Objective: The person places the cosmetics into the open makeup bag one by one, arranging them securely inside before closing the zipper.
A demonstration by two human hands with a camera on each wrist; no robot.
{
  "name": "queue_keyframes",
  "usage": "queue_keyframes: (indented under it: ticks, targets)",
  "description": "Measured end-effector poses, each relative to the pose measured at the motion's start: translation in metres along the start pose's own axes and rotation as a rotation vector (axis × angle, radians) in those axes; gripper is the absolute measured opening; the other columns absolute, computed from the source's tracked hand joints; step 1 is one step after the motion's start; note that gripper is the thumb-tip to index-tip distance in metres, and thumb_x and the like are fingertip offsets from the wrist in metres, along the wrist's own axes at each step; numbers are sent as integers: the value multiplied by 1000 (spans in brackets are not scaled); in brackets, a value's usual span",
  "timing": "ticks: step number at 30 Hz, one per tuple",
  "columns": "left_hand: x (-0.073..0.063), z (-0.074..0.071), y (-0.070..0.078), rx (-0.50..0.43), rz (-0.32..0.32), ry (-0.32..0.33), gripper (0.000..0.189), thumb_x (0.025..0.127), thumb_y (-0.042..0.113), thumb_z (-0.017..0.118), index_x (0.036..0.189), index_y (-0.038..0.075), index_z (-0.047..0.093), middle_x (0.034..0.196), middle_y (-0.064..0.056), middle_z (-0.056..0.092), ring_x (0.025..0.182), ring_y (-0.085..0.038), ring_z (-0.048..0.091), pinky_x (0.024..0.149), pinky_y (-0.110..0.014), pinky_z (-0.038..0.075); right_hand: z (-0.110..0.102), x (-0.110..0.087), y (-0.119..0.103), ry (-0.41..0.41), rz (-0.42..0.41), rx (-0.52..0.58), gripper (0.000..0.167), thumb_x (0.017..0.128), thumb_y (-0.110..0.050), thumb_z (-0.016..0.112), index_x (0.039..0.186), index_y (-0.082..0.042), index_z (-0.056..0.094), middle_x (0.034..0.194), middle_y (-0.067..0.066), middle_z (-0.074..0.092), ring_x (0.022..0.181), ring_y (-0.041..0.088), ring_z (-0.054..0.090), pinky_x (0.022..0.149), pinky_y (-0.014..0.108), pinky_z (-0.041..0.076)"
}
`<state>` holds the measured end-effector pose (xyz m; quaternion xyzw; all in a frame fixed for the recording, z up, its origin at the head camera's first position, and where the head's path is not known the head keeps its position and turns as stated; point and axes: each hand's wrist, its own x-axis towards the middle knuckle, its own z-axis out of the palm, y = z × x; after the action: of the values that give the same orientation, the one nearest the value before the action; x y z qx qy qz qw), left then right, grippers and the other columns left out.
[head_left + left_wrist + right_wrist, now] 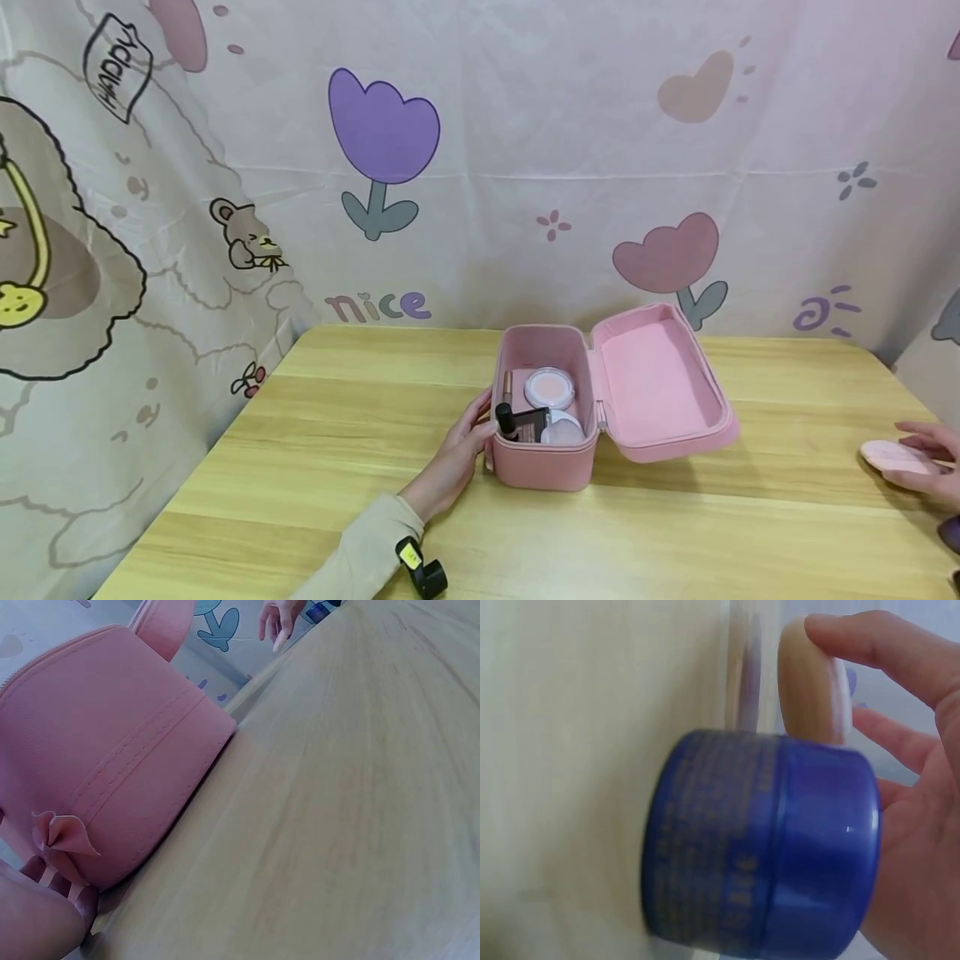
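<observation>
A pink cosmetic case [543, 467] stands on the table with its lid [660, 383] swung out to the right. My left hand [453, 454] holds the case by its left side; in the left wrist view its fingertips lie against the lower wall near a small bow [66, 834]. Inside are a round compact [550, 388], a slim tube [507, 387], a black-capped bottle [506, 421], a dark palette [529, 425] and a pale rounded item [562, 429]. At the far right my right hand [930, 467] pinches a flat, round, pale pink disc [810, 682] just above the table.
A blue jar [765, 844] stands beside the right hand, mostly cut off in the head view. The wooden table [337, 400] reaches back to a printed curtain [510, 208]. A black device [423, 571] is on the left wrist.
</observation>
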<state>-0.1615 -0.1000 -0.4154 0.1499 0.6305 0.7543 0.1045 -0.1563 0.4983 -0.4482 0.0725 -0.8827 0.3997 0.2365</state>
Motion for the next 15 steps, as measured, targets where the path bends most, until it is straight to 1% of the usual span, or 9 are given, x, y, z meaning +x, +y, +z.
queue_keyframes:
  ticks: [3,8,12,15]
  targets:
    - [0,0,1,-1,8,-1,71,93,22,49,155,7,16,157,-16,17,141,-31,16,114,-45,14,-2,1,-3,-7,19,-20,88,61,8,80,102,-60,42,91,-44,37,79,-25,34,62,0,28]
    - [1,0,2,2,17,1,71,93,21,48,154,7,17,157,-17,17,141,-30,18,113,-45,16,-2,1,-7,-13,16,29,85,61,8,80,101,-59,47,92,-43,42,80,-24,37,65,0,28]
    - [2,0,2,-3,15,3,71,92,20,49,154,7,17,157,-16,17,141,-30,18,113,-43,16,-2,3,-12,-29,31,48,82,63,9,79,99,-59,49,90,-42,45,80,-23,38,62,0,30]
    - [2,1,3,-9,14,4,71,92,21,49,154,7,17,158,-16,17,141,-29,17,112,-43,15,-2,5,-16,-32,29,25,82,64,8,79,99,-60,47,90,-42,43,80,-23,37,61,0,30]
